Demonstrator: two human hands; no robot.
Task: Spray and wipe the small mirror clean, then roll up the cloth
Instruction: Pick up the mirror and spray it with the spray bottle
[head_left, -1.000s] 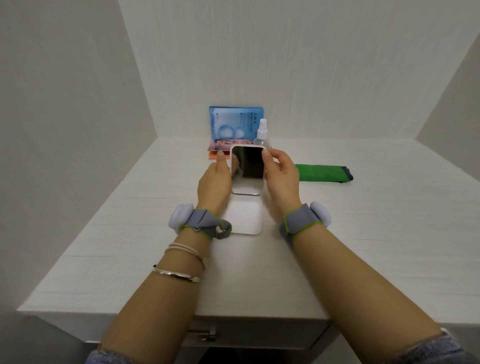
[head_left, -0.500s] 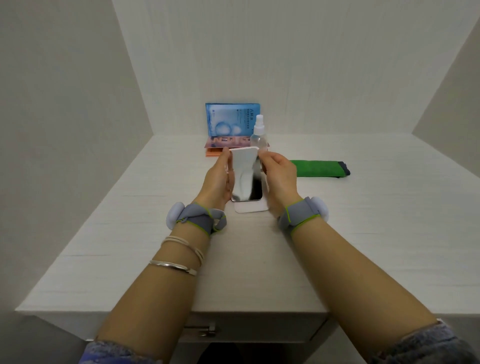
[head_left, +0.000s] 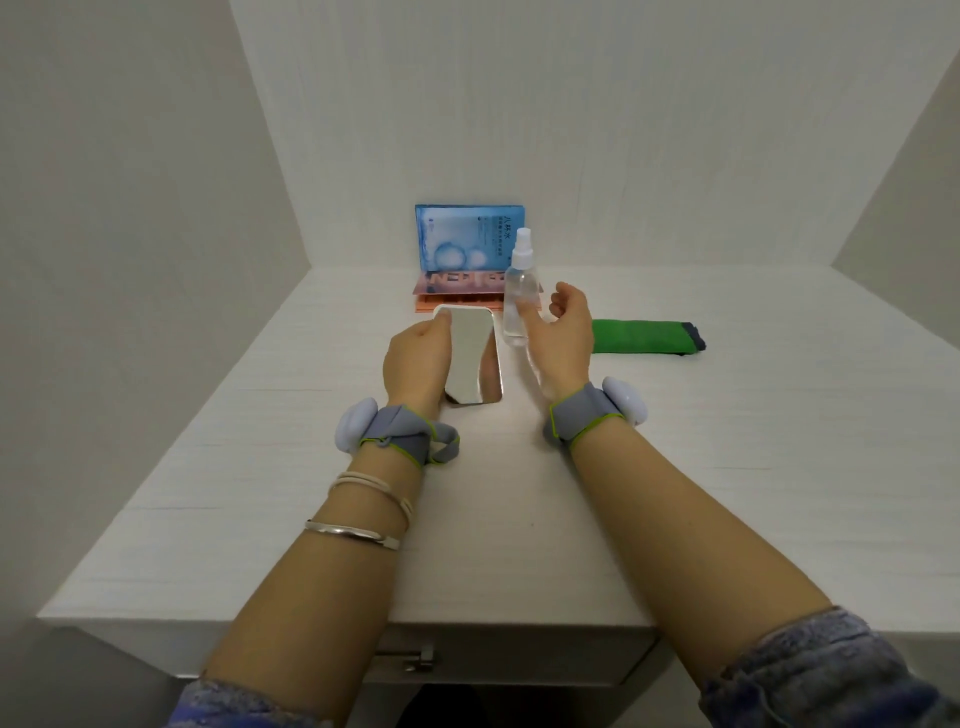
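Observation:
The small rectangular mirror (head_left: 475, 358) with a white rim lies nearly flat on the table, glass up. My left hand (head_left: 418, 358) grips its left edge. My right hand (head_left: 563, 332) hovers open just right of the mirror, fingers spread beside the clear spray bottle (head_left: 518, 291), which stands upright with a white nozzle; I cannot tell whether the fingers touch it. A rolled green cloth (head_left: 644, 336) with a dark end lies on the table to the right of my right hand.
A blue packet (head_left: 467, 236) leans on the back wall above pinkish-orange packets (head_left: 457, 291) behind the mirror. White walls close the table (head_left: 727, 467) on the left, back and right. A drawer handle (head_left: 410, 660) shows under the front edge.
The mirror was held upright by both hands; now it is lowered flat. My right hand has let go and moved right toward the spray bottle.

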